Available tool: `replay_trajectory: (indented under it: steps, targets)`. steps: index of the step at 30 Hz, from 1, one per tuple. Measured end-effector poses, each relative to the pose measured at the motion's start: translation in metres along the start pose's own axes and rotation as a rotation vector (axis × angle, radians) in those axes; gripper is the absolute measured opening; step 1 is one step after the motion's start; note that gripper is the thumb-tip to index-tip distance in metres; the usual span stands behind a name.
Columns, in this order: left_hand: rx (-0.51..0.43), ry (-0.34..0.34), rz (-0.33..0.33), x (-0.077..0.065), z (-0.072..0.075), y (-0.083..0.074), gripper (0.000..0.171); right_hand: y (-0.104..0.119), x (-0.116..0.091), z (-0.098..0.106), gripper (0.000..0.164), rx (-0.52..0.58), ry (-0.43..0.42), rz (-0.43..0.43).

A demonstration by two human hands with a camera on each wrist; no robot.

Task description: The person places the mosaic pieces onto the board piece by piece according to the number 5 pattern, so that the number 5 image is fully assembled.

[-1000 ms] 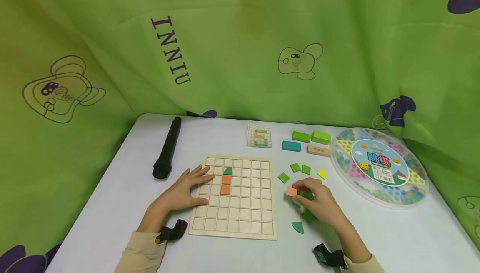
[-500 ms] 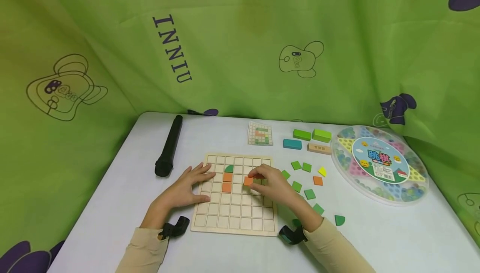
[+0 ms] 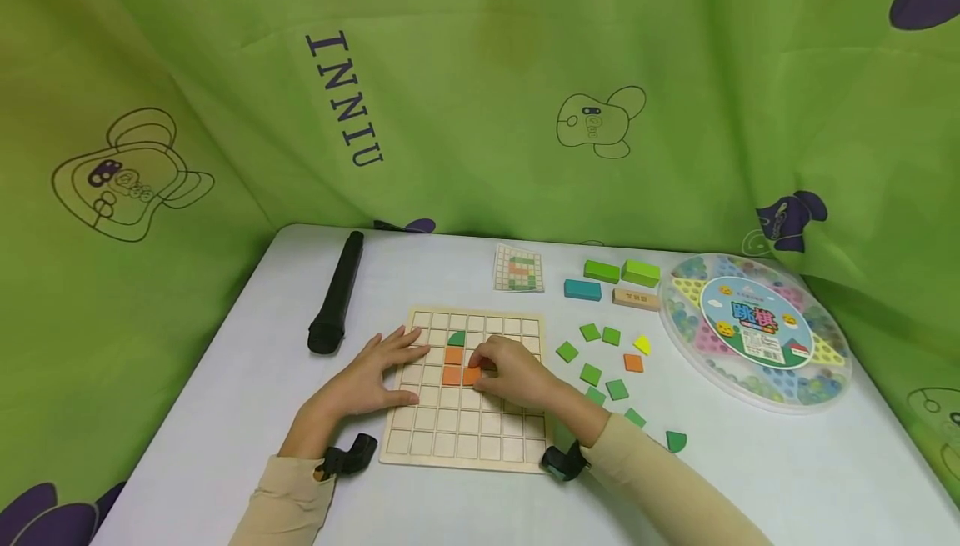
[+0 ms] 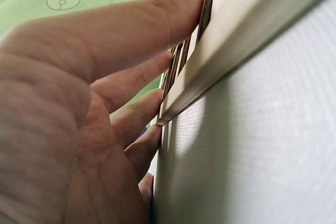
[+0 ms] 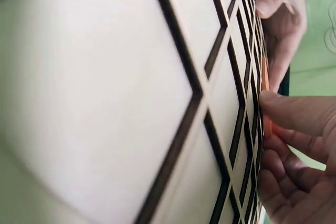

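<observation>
A wooden grid board (image 3: pixel 480 446) lies on the white table. My left hand (image 3: pixel 367 379) rests on its left edge with fingers spread; the left wrist view shows thumb and fingertips touching the rim. My right hand (image 3: pixel 517 373) pinches an orange square tile (image 3: pixel 471 376) between thumb and fingers, low on the board. That tile sits just right of another orange square (image 3: pixel 452 375). Above the latter are one more orange square (image 3: pixel 453 355) and a green quarter-round tile (image 3: pixel 457 338). In the right wrist view the thumb (image 5: pixel 299 114) presses close to the orange edge.
Right of the board lie several green square tiles (image 3: pixel 590 374), an orange tile (image 3: pixel 633 363), a yellow piece (image 3: pixel 642 345) and a green quarter-round (image 3: pixel 677 441). Farther back are a pattern card (image 3: pixel 518 269), wooden blocks (image 3: pixel 582 290) and a round game box (image 3: pixel 757 329). A black microphone (image 3: pixel 337 296) lies left.
My right hand has carried an orange tile from the loose pieces leftward over the board, down beside the lower orange square. The left hand has stayed on the board's left edge.
</observation>
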State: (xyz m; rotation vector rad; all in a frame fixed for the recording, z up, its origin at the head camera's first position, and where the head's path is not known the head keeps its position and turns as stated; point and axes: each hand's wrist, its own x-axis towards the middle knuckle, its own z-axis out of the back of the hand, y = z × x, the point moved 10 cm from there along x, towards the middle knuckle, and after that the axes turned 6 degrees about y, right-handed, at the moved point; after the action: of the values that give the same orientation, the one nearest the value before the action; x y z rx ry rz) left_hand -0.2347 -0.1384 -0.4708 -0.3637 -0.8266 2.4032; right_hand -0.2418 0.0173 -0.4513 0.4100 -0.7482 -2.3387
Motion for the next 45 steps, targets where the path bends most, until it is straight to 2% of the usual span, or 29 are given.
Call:
replay_trajectory:
  steps: [5,9,13,18,24,28,34,41,45]
  targets:
    - [-0.002,-0.008,-0.007,0.0,0.002,-0.001,0.073,0.002,0.002,-0.001,0.024,-0.026,0.024,0.008]
    - [-0.014,-0.007,-0.003,0.0,0.001,0.0,0.073,0.0,-0.003,0.0,0.031,-0.002,0.032,0.007]
    - [-0.016,-0.007,0.001,0.0,-0.001,0.001,0.073,-0.006,-0.014,0.005,0.038,0.058,0.005,-0.01]
    - [-0.008,-0.008,-0.003,0.0,-0.001,0.001,0.074,-0.019,-0.037,0.026,0.043,0.157,-0.097,-0.058]
    - [-0.004,-0.014,-0.004,-0.001,0.001,0.0,0.074,-0.037,-0.073,0.064,0.044,0.151,-0.293,-0.064]
    - [-0.003,-0.011,-0.003,-0.001,0.0,0.0,0.074,-0.056,-0.101,0.084,0.044,0.126,-0.382,-0.098]
    - [-0.012,-0.005,0.004,0.0,-0.001,0.001,0.074,-0.097,-0.139,0.101,0.044,0.116,-0.436,-0.195]
    - [-0.002,-0.018,-0.002,0.0,0.0,0.001,0.075,-0.148,-0.165,0.099,0.044,0.181,-0.424,-0.332]
    - [-0.007,-0.016,0.001,0.0,0.0,0.001,0.074,-0.163,-0.17,0.097,0.044,0.171,-0.405,-0.373]
